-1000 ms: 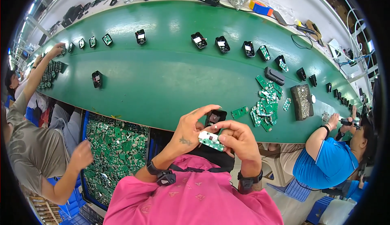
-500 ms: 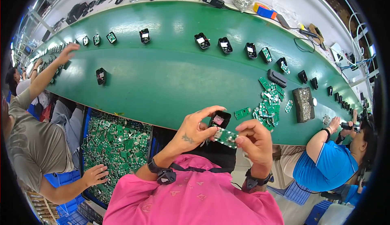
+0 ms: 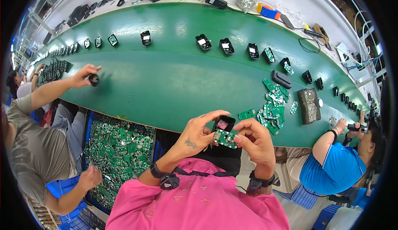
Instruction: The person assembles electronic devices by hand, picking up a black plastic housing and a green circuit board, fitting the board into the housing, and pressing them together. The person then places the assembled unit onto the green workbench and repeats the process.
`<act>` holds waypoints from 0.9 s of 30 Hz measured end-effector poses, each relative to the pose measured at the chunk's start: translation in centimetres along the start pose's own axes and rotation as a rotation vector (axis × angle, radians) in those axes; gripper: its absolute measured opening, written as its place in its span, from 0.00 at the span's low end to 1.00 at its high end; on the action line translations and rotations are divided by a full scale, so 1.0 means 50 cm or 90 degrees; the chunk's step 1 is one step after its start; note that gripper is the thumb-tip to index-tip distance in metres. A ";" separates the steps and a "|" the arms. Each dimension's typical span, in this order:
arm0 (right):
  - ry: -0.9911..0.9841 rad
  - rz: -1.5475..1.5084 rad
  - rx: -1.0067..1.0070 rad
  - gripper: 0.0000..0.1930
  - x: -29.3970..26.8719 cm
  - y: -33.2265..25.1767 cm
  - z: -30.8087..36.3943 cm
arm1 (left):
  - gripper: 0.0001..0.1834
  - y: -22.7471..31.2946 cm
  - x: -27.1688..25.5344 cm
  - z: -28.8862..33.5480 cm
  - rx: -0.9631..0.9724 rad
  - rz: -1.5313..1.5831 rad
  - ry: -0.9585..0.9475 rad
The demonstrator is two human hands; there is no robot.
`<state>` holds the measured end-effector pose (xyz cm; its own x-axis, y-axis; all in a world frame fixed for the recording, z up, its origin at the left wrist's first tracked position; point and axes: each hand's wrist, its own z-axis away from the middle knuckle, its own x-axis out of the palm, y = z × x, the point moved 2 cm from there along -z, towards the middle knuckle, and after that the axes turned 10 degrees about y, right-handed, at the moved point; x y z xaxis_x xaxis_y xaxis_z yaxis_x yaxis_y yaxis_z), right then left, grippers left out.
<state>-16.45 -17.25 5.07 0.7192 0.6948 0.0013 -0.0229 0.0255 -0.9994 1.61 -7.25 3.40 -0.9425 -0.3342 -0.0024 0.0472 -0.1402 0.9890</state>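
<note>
black casing (image 3: 227,119), pinkish piece (image 3: 222,124) inside, tight in left grip (image 3: 195,133), green board (image 3: 226,139) tight in right grip (image 3: 256,141)

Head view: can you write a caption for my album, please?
Left hand holds a black case, right hand holds a green circuit board, at a long green table.

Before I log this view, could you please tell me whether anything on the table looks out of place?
On the right of the table, one board looks askew: it juts over the rim of its black case, whereas the next board to its left sits inside its case.
</note>
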 end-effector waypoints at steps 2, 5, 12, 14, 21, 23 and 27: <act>-0.011 0.007 0.007 0.13 0.002 0.004 0.000 | 0.29 -0.004 0.000 0.000 0.008 -0.003 0.002; -0.033 -0.019 0.004 0.12 0.005 0.010 0.003 | 0.28 -0.014 -0.001 -0.001 0.034 -0.022 0.001; -0.027 0.033 0.018 0.13 0.003 0.023 -0.013 | 0.31 -0.011 0.003 0.006 0.022 0.028 -0.011; -0.023 0.055 0.034 0.13 0.003 0.033 -0.016 | 0.32 -0.009 0.003 0.010 0.039 0.023 -0.022; 0.160 0.271 -0.119 0.12 0.025 0.031 -0.018 | 0.30 -0.022 0.003 0.006 -0.069 0.166 -0.047; 0.193 0.350 -0.199 0.10 0.036 0.026 -0.010 | 0.29 -0.022 0.007 0.004 -0.053 0.151 -0.016; 0.168 0.192 -0.176 0.08 0.065 0.013 0.011 | 0.27 -0.019 0.011 0.005 -0.023 0.126 0.026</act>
<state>-14.50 -14.56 4.45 0.8610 0.4355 -0.2628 -0.0979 -0.3652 -0.9258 0.99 -7.09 2.50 -0.8997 -0.3953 0.1851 0.2429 -0.1010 0.9648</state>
